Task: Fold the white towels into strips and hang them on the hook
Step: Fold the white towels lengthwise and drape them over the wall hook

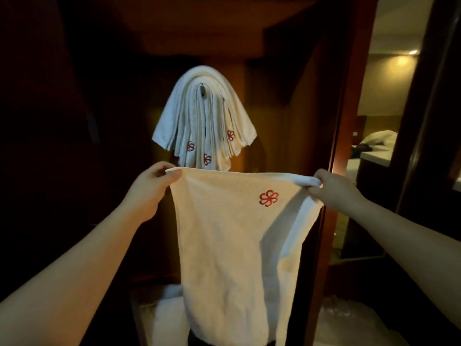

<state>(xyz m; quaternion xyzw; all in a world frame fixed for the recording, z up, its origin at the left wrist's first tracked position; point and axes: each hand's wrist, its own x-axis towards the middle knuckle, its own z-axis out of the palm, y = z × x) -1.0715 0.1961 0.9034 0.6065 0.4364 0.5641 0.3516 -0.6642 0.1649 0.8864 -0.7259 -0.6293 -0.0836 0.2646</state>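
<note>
**White towel held open below the loaded hook**

White terry hung in front of the person as one towel (232, 245), stretched by its top edge between both hands. The left hand (149, 193) pinched the left corner between thumb and fingers, and the right hand (334, 188) gripped the bunched right corner, so each grip was closed on cloth. Holding the two corners apart kept the top edge taut and let the rest drop straight, which probably suited squaring the cloth before folding it lengthwise into a strip. A red logo (268, 198) faced the camera near the upper right.

Just above and behind that edge, a stack (204, 116) of folded towels already draped over the hook (202, 90), whose metal tip showed under the arch of cloth (several of those strips showed the same red mark). They hung doubled over, likely so their weight balanced on both sides.

Low down, more white cloth (169, 313) lay heaped behind the held towel, apparently waiting its turn. Dark wooden panels (274, 96) surrounded the hook, and a lit room (389, 101) opened at the right.
</note>
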